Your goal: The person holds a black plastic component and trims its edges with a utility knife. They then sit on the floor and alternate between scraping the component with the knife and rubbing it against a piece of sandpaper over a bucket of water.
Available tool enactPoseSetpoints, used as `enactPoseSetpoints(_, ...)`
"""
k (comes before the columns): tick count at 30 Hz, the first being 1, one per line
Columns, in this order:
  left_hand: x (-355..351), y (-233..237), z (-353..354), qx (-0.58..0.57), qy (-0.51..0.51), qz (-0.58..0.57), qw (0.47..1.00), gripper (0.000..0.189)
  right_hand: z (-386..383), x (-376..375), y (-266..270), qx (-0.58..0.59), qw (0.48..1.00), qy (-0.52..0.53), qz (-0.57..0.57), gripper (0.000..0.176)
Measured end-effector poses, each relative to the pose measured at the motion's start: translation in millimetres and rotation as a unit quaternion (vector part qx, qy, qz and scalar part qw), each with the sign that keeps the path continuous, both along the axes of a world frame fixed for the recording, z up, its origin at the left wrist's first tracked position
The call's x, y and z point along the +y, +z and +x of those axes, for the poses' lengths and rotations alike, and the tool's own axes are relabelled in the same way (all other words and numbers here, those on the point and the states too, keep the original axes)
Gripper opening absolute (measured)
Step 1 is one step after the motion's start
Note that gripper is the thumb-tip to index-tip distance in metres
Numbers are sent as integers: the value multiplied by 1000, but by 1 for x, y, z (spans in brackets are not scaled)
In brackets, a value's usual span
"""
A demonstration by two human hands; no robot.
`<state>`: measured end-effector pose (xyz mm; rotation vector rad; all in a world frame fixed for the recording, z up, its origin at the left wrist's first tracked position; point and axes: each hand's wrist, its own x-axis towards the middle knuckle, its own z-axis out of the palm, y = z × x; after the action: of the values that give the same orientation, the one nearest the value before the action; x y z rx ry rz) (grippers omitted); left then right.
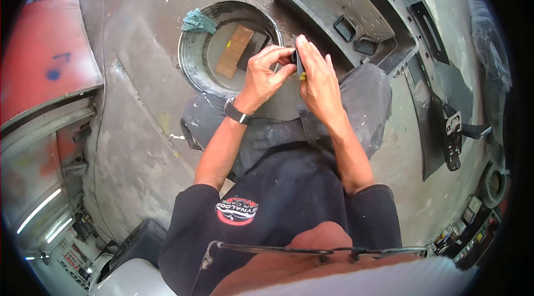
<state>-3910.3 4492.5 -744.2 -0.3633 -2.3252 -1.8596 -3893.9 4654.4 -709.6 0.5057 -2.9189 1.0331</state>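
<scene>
My left hand (266,72), wearing a dark wristwatch, pinches a small black part (293,57) between thumb and fingertips. Facing it, my right hand (318,76) has its fingers together and fairly straight, holding a thin dark grey sheet (301,65) against the palm side. A small yellow spot shows at the lower end of this sheet. The black part and the sheet meet between my hands; most of the part is hidden by fingers. Just beyond my left hand stands a round metal tub (186,65) containing a tan block (234,51) and a dark flat piece (253,50).
A teal cloth (198,21) hangs over the tub's rim. A large grey plastic tray-like part (311,15) lies beyond my right hand. Black trim panels (427,123) rest farther right. A red painted panel (50,57) stands at left, and a tire (493,185) at far right.
</scene>
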Motion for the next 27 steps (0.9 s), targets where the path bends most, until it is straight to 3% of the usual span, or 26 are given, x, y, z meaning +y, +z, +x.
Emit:
enactPoseSetpoints(3, -8, 3, -1, -14, 12, 18, 1000, 33, 19, -1, 3, 5, 1000, -4, -4, 73)
enactPoseSetpoints(7, -4, -4, 3, -23, -18, 33, 999, 33, -14, 1, -2, 11, 1000, 26, -10, 72)
enactPoseSetpoints(11, -9, -3, 1, -103, -57, 194, 974, 38, -21, 12, 3, -7, 979, 4, -204, 72)
enactPoseSetpoints(13, -10, -3, 0, -114, -76, 254, 958, 44, -14, 12, 14, -34, 968, -4, -247, 76)
enactPoseSetpoints(16, -13, -8, -1, -117, -101, 213, 965, 45, -9, 11, 21, -51, 961, 19, -272, 78)
enactPoseSetpoints(19, -8, -7, -1, -103, -86, 253, 958, 45, -9, 9, 16, -36, 964, 42, -260, 78)
enactPoseSetpoints(27, -5, 3, 0, -77, -26, 212, 974, 40, -7, 1, 13, -39, 963, 31, -265, 78)
